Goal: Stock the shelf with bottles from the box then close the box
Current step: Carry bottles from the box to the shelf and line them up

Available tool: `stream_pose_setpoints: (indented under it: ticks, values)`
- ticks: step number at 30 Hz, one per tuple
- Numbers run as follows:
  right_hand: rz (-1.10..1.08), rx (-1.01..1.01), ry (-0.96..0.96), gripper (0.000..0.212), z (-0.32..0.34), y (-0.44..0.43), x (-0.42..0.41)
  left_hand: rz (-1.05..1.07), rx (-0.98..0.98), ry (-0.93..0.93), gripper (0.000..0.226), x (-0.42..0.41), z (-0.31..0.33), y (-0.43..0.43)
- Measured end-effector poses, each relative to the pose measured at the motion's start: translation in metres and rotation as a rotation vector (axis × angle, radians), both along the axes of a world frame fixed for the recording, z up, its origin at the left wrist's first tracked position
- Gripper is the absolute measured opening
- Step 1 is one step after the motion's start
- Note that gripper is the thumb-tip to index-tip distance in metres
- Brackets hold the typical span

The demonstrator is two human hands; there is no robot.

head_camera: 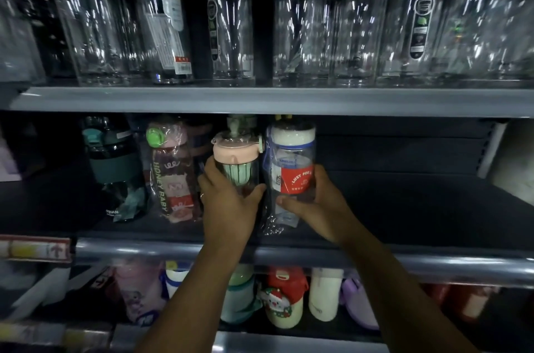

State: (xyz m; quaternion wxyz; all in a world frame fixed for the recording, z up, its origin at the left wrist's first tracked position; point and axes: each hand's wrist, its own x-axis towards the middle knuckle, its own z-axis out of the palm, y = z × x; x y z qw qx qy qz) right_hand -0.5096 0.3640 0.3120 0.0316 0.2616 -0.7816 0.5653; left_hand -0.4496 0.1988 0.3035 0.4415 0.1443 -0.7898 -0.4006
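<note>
As both hands are busy on the dark middle shelf (404,208), stocking is the step in hand. Far left of the clear pink-lidded bottle (235,156) stands a dark green bottle (115,156), then a wrapped pink "HONEY BABY" bottle (170,173). The left hand (228,202) clasps the pink-lidded bottle; just right of it, the right hand (315,205) grasps a plastic-wrapped clear bottle with white lid and red label (291,162). Next, likely: seat both upright, let go, fetch more; the box is out of view.
</note>
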Motion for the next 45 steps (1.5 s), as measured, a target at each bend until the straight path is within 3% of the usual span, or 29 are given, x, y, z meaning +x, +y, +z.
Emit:
stream_pose_setpoints:
  ticks: [5,9,11,15,21,23,27,31,37,41,45]
  values:
    - [0.001,0.016,-0.010,0.070,0.000,0.002,0.002,0.037,-0.018,-0.015,0.108,-0.001,-0.004,0.005]
    - [0.010,0.064,0.002,0.076,0.002,0.007,0.005,-0.028,0.074,-0.048,0.113,0.009,-0.005,0.005]
    - [-0.008,0.102,0.021,0.080,0.001,0.013,0.008,-0.041,0.102,-0.040,0.103,0.022,-0.010,0.003]
    - [-0.040,0.193,0.082,0.083,-0.002,0.031,0.028,-0.037,-0.028,0.058,0.058,0.061,-0.027,0.011]
    - [-0.249,0.228,0.376,0.047,-0.017,0.059,0.093,-0.298,-0.207,0.085,0.040,0.099,-0.035,0.020]
    - [-0.317,0.223,0.433,0.044,-0.028,0.070,0.125,-0.419,-0.257,0.057,0.038,0.106,-0.042,0.024]
    - [-0.495,0.292,0.274,0.047,-0.080,0.094,0.180,-0.750,-0.295,-0.092,0.041,0.116,-0.079,0.040]
    - [-0.659,0.425,-0.020,0.053,-0.155,0.130,0.246,-1.044,-0.361,-0.289,0.047,0.128,-0.150,0.076]
    - [-0.922,0.680,-0.427,0.065,-0.236,0.186,0.383,-1.337,-0.579,-0.516,0.052,0.189,-0.253,0.159]
    - [-1.146,0.655,-0.693,0.067,-0.278,0.232,0.467,-1.467,-0.705,-0.575,0.056,0.248,-0.295,0.225]
    - [-1.311,0.621,-0.772,0.066,-0.299,0.291,0.542,-1.608,-0.782,-0.600,0.056,0.304,-0.304,0.307]
